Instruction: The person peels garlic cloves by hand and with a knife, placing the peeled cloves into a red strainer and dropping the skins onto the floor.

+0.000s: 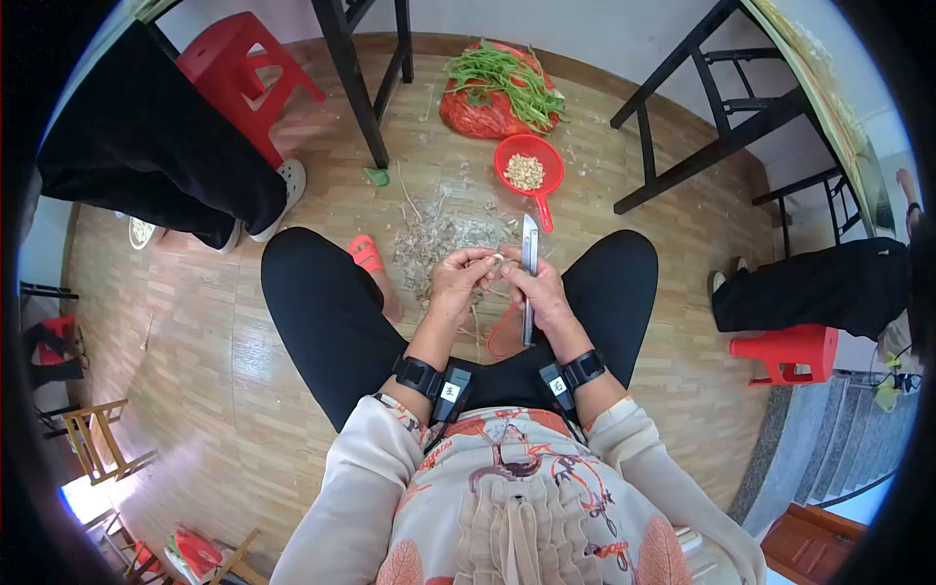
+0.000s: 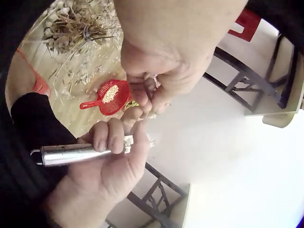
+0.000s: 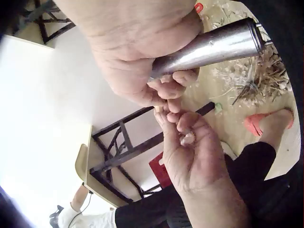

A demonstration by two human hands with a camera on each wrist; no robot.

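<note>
My left hand (image 1: 456,281) and right hand (image 1: 543,291) meet at the fingertips between my knees. A small pale garlic clove (image 1: 499,257) is pinched there by the left fingers, with the right fingertips right at it. Another pale piece (image 3: 187,138) sits in the curled left fingers in the right wrist view. The right hand also grips a slim tool with a silver metal handle (image 2: 71,155), which has a wire loop at its end. Fingers partly hide the tool's working part. Below lie papery garlic skins (image 1: 429,244) and garlic bulbs with dry stems (image 2: 71,33).
Ahead stands a red colander (image 1: 544,207) holding pale cloves. Behind it, green stalks (image 1: 502,83) lie on a red bag (image 1: 468,115). Black table legs (image 1: 363,88) rise on both sides. Other people's legs and red stools (image 1: 795,356) flank me.
</note>
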